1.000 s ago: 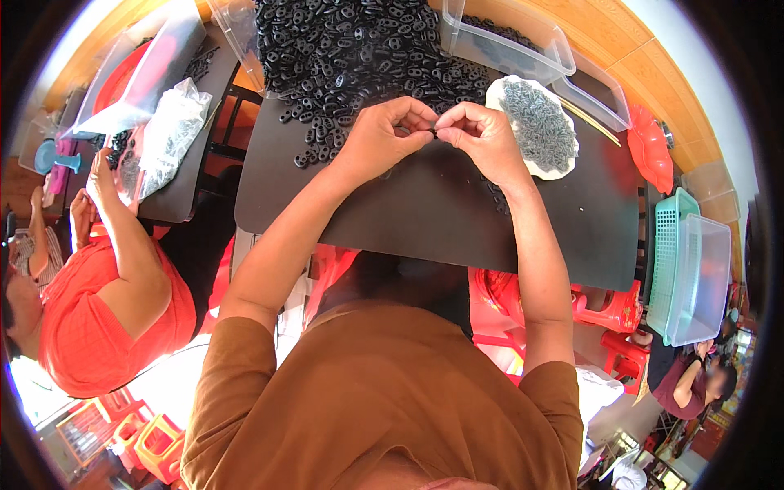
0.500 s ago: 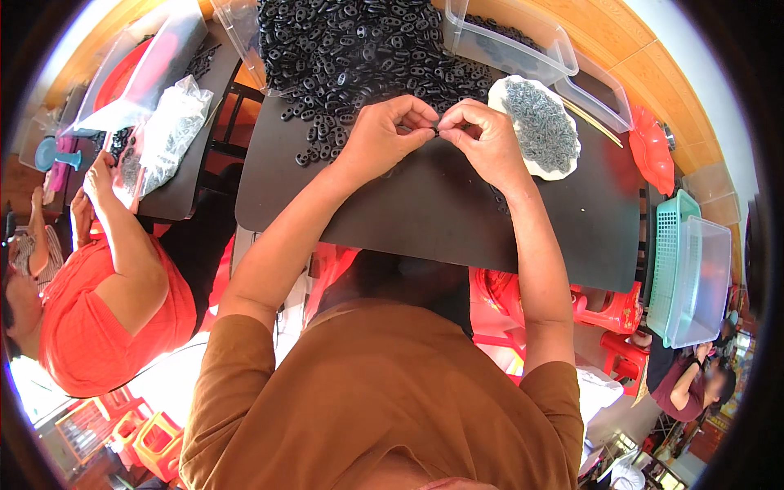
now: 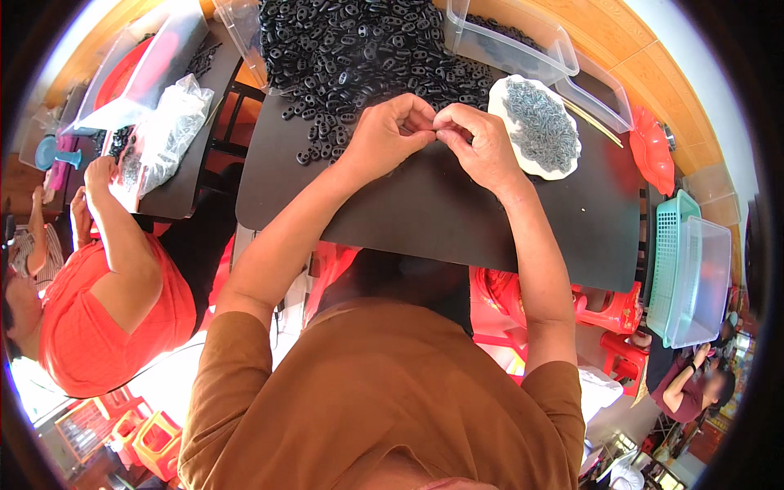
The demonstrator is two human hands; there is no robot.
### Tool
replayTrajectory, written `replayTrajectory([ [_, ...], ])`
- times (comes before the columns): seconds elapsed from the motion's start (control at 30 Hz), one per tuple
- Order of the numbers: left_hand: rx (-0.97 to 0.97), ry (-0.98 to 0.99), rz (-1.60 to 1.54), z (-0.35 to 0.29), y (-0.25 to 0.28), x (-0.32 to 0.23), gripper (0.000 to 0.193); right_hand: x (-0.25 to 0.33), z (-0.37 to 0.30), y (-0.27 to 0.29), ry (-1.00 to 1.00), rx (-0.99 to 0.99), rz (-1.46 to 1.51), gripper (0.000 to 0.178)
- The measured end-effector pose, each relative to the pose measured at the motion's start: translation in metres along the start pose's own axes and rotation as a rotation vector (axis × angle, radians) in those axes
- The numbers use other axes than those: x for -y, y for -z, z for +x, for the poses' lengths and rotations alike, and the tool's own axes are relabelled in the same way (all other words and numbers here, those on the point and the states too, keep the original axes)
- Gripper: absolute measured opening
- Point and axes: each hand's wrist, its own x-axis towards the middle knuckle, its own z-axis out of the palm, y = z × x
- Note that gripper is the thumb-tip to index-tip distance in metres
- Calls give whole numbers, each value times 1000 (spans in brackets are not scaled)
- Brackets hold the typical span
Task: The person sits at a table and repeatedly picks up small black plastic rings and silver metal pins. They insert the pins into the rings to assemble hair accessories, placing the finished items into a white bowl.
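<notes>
Black oval pieces (image 3: 351,49), many showing two holes, lie in a heap just beyond the fingers. On the near side of the heap, the left hand (image 3: 388,135) and the right hand (image 3: 483,147) meet, each with thumb and forefinger closed in a pinch. The fingertips touch or nearly touch; I cannot tell whether a small part sits between them, as the fingers hide it. A few loose pieces spread from the heap's near left edge. The dark surface (image 3: 392,216) carries the heap and reaches past it to the right. Right of the heap lies a white dish (image 3: 559,171) of small grey bits (image 3: 543,131). A clear bin (image 3: 510,53) with black pieces inside stands at the heap's far right edge. Farther right of the heap come thin yellow sticks (image 3: 592,122), a red dish (image 3: 652,151) and a teal basket (image 3: 668,253). Well left of the heap, beside a clear plastic bag (image 3: 175,122), is a person in a red top (image 3: 122,310).
</notes>
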Motion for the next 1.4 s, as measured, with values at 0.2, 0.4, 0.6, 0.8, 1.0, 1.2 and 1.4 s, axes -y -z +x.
replayTrajectory([
  [0.2, 20, 22, -58, 2, 1, 8, 23, -16, -2, 5, -234, 68, 217, 12],
  [0.4, 17, 54, -76, 3, 2, 5, 23, -10, -2, 11, -354, 75, 293, 12],
  [0.6, 3, 32, -29, 3, 2, 6, 22, -8, -1, 11, -135, 97, 36, 6],
  [0.8, 0, 36, -58, 2, 0, 8, 19, -5, -1, 6, 29, 73, -107, 10],
  [1.0, 22, 71, -87, 0, -1, 3, 17, 0, -3, 5, 41, 105, -232, 11],
  [1.2, 23, 79, -125, 1, 0, 6, 16, -7, -2, 6, -26, 126, -145, 11],
  [1.4, -106, 70, -323, 5, -3, 3, 14, -6, -1, 1, -203, -12, 324, 16],
])
